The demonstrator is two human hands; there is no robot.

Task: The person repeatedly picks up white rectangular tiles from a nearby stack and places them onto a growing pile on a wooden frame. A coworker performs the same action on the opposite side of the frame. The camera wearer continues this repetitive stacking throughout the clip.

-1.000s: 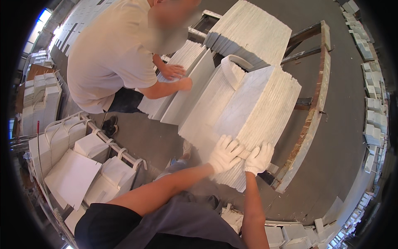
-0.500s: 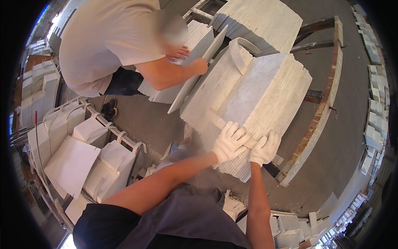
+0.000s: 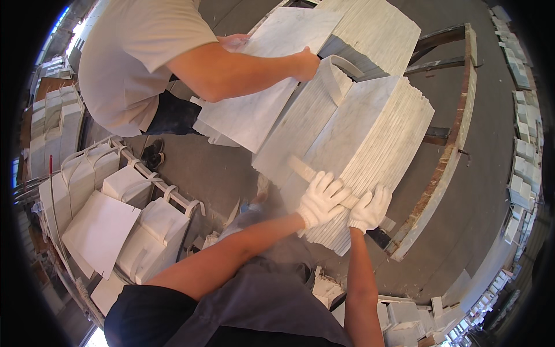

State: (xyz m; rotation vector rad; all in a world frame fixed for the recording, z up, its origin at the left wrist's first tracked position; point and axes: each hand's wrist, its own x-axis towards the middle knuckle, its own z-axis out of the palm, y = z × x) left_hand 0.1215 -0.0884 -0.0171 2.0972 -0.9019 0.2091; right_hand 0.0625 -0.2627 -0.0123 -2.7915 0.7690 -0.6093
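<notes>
Both my hands wear white knitted gloves and rest on the near end of a row of thin white marble tiles (image 3: 388, 137) packed on edge. My left hand (image 3: 324, 198) lies with fingers stretched over a pale flat strap (image 3: 302, 168) that crosses the tiles. Close beside it, my right hand (image 3: 370, 207) lies with fingers extended on the tile edges at the strap's other end. A short piece of strap shows between the hands. Across from me, a co-worker's hand (image 3: 304, 65) grips a large grey-veined marble slab (image 3: 289, 36) by its edge.
A second pale strap (image 3: 330, 81) loops up over the row's far end. Another tile stack (image 3: 376, 34) stands behind. A rusty metal frame (image 3: 457, 139) borders the right side. At left are strapped bundles of white blocks (image 3: 147, 246); the co-worker (image 3: 133, 63) leans in at upper left.
The co-worker's slab, seen nearly edge-on before, has been tilted and raised so its broad face shows. The co-worker's arms have shifted with it. My hands stay in place.
</notes>
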